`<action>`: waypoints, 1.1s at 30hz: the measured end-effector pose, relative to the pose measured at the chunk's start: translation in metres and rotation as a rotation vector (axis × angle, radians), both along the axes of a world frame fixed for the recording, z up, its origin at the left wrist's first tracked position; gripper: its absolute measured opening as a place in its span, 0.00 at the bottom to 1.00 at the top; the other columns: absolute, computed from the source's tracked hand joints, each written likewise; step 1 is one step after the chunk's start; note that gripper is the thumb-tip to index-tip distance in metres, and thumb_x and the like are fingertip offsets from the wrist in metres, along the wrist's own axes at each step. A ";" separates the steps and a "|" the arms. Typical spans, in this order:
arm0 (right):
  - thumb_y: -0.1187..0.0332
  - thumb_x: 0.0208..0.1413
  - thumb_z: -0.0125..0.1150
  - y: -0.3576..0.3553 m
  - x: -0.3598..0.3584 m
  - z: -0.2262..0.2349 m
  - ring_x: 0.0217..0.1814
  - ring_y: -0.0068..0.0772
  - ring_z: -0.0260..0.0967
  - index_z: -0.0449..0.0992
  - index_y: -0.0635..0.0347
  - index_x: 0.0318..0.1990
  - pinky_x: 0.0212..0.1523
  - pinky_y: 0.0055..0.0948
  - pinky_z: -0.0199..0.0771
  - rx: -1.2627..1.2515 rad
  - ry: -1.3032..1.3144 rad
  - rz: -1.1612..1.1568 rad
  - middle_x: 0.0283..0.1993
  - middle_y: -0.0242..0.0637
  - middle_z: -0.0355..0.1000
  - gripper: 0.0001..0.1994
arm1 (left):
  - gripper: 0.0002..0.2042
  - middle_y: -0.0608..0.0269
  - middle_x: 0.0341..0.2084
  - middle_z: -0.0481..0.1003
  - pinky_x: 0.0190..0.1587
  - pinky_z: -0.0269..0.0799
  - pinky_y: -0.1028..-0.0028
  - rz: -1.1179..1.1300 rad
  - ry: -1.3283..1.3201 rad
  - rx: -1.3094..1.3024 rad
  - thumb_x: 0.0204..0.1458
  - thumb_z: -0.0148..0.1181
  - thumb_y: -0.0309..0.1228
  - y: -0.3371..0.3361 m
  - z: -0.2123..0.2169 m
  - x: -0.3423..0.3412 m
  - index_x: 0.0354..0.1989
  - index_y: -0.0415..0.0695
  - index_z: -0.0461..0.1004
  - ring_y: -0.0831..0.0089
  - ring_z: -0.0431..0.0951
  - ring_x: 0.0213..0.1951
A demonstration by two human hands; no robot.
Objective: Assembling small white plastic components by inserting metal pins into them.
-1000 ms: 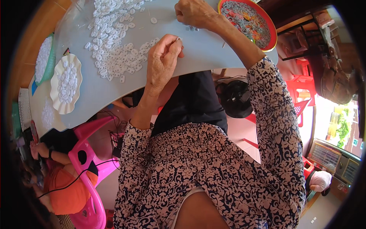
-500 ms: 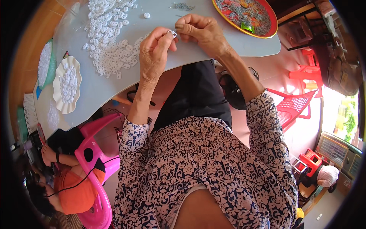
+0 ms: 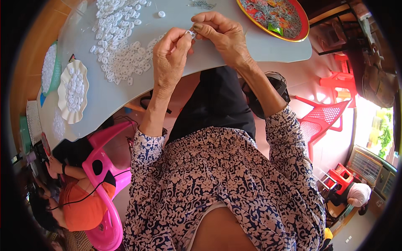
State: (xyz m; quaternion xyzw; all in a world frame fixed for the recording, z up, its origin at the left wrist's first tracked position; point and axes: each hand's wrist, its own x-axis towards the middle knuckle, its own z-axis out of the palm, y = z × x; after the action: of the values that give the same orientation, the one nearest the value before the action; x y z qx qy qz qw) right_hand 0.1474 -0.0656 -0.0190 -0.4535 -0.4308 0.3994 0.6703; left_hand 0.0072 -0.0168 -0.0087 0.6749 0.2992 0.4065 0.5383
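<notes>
My left hand (image 3: 170, 58) pinches a small white plastic piece (image 3: 190, 33) with openings in it, between thumb and fingertips. Right beside it, my right hand (image 3: 226, 41) has its thumb and forefinger pressed together at the piece's edge. Whatever those right fingertips hold is too small to make out. To the left of my hands, a heap of white oval pieces (image 3: 118, 25) lies on the grey table (image 3: 247, 52), with a spread of small flat white pieces (image 3: 125, 63) nearer me. A lone round white piece (image 3: 161, 14) sits just beyond my left hand.
At the upper right stands a red round tray (image 3: 302, 20) full of thin grey metal bits; loose bits (image 3: 204, 4) lie left of it. A cream wavy-edged dish (image 3: 63, 102) holds white pieces. A person in orange (image 3: 83, 209) sits by a pink chair (image 3: 109, 224).
My right fingertips have come in closer to the white plastic piece in my left hand. The view has shifted slightly; the left hand keeps its pinch.
</notes>
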 end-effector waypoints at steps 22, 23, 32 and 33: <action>0.75 0.57 0.56 -0.003 -0.006 0.001 0.34 0.19 0.71 0.74 0.66 0.43 0.38 0.21 0.74 0.059 -0.062 -0.089 0.32 0.33 0.75 0.08 | 0.06 0.71 0.17 0.69 0.23 0.63 0.82 0.028 0.002 0.080 0.53 0.54 0.27 -0.001 -0.001 0.002 0.27 0.38 0.71 0.84 0.67 0.21; 0.75 0.57 0.56 -0.003 -0.007 0.002 0.34 0.20 0.71 0.74 0.66 0.43 0.38 0.21 0.74 0.076 -0.053 -0.080 0.32 0.33 0.75 0.08 | 0.06 0.71 0.17 0.69 0.23 0.63 0.81 0.045 0.027 0.132 0.53 0.54 0.27 -0.002 -0.002 0.002 0.27 0.38 0.71 0.85 0.67 0.21; 0.68 0.56 0.59 -0.006 0.002 0.002 0.32 0.18 0.69 0.76 0.67 0.38 0.37 0.20 0.72 0.012 -0.046 0.056 0.30 0.30 0.73 0.10 | 0.06 0.72 0.15 0.68 0.24 0.60 0.83 -0.112 -0.083 -0.030 0.53 0.54 0.28 0.004 -0.005 -0.001 0.26 0.40 0.72 0.87 0.65 0.21; 0.68 0.56 0.59 -0.005 0.002 0.002 0.32 0.18 0.69 0.76 0.67 0.38 0.37 0.20 0.72 0.012 -0.046 0.057 0.30 0.30 0.73 0.10 | 0.07 0.73 0.15 0.68 0.24 0.59 0.84 -0.134 -0.083 -0.029 0.53 0.54 0.28 0.004 -0.005 -0.001 0.26 0.40 0.72 0.87 0.65 0.21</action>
State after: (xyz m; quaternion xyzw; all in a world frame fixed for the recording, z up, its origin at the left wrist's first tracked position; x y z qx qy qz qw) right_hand 0.1498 -0.0709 -0.0173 -0.4463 -0.4610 0.4052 0.6512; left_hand 0.0061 -0.0126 -0.0138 0.6684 0.2366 0.3927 0.5858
